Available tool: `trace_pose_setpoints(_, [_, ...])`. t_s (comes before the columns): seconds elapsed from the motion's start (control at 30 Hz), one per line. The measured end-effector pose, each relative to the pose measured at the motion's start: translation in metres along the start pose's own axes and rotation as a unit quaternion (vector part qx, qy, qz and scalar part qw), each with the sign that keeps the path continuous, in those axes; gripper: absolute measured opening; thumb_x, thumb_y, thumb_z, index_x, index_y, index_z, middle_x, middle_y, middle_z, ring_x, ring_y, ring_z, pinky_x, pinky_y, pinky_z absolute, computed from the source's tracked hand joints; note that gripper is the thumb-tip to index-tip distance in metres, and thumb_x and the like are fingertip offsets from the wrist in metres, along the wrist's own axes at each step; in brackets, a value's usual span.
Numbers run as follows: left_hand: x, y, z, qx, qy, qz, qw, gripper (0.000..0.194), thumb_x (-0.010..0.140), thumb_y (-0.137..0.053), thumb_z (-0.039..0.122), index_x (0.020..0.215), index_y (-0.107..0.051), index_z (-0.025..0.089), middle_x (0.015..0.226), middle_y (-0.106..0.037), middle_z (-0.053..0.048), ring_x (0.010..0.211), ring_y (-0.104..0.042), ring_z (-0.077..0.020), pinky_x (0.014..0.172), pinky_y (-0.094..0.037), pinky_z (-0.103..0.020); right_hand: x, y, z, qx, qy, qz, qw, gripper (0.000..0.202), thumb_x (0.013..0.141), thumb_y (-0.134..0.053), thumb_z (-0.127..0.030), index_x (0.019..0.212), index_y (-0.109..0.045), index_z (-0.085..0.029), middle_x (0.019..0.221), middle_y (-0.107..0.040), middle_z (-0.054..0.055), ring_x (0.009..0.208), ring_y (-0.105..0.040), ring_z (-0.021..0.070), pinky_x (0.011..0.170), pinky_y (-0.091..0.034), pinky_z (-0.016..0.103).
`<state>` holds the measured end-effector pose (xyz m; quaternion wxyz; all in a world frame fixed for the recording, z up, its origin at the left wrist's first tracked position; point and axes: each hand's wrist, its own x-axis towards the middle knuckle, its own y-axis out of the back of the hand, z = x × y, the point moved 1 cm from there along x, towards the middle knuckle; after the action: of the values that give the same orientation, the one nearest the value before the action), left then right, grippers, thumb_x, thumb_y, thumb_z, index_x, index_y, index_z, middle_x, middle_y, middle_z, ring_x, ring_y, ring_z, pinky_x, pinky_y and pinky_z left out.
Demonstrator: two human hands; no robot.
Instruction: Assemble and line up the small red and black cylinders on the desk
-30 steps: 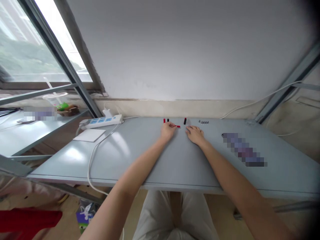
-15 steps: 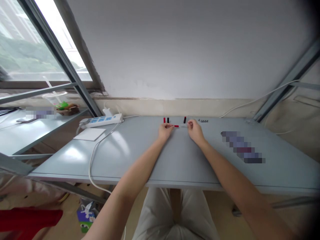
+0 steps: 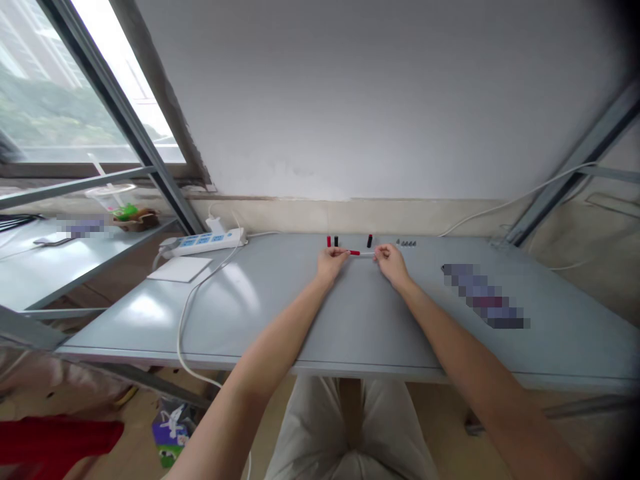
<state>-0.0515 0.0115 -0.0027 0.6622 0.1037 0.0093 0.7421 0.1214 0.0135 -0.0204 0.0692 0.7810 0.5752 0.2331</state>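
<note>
My left hand (image 3: 331, 263) is pinched on a small red tube (image 3: 354, 253) that points to the right above the grey table. A thin pale rod (image 3: 367, 253) runs from the tube's right end to my right hand (image 3: 391, 261), whose fingertips are closed on it. Behind my left hand stand a red piece (image 3: 329, 241) and a black piece (image 3: 337, 241). A dark piece with a red top (image 3: 370, 240) stands behind the gap between the hands. Several small grey parts (image 3: 409, 244) lie in a row beyond my right hand.
On the grey table (image 3: 360, 320), a white power strip (image 3: 207, 241) and a white flat square (image 3: 180, 269) lie at the left. A white cable (image 3: 187, 307) hangs over the front edge. A blurred-out flat object (image 3: 485, 297) lies at the right.
My right hand's fingertips have come down slightly and closed on the end of the pale rod. The red tube has shifted slightly to the right.
</note>
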Motion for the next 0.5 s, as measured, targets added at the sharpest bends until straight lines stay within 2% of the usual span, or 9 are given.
trace_pose_setpoints(0.3, [-0.002, 0.003, 0.003, -0.045, 0.028, -0.031, 0.998, 0.014, 0.068, -0.066, 0.029, 0.073, -0.066, 0.015, 0.073, -0.065, -0.005, 0.069, -0.056, -0.0131, 0.07, -0.044, -0.028, -0.002, 0.005, -0.008, 0.1, -0.078, -0.021, 0.992, 0.019, 0.077, -0.051, -0.039, 0.077, -0.051, -0.02, 0.073, -0.062, 0.004, 0.057, -0.053, 0.0126, 0.055, -0.041, 0.026])
trace_pose_setpoints(0.5, [-0.005, 0.004, 0.009, -0.055, 0.038, -0.053, 0.996, 0.012, 0.072, -0.063, 0.026, 0.076, -0.065, 0.015, 0.08, -0.067, -0.007, 0.071, -0.057, -0.0134, 0.068, -0.043, -0.028, -0.004, 0.006, -0.013, 0.13, -0.071, -0.026, 0.989, 0.026, 0.075, -0.054, -0.046, 0.078, -0.051, -0.02, 0.072, -0.062, 0.003, 0.056, -0.051, 0.0112, 0.053, -0.04, 0.024])
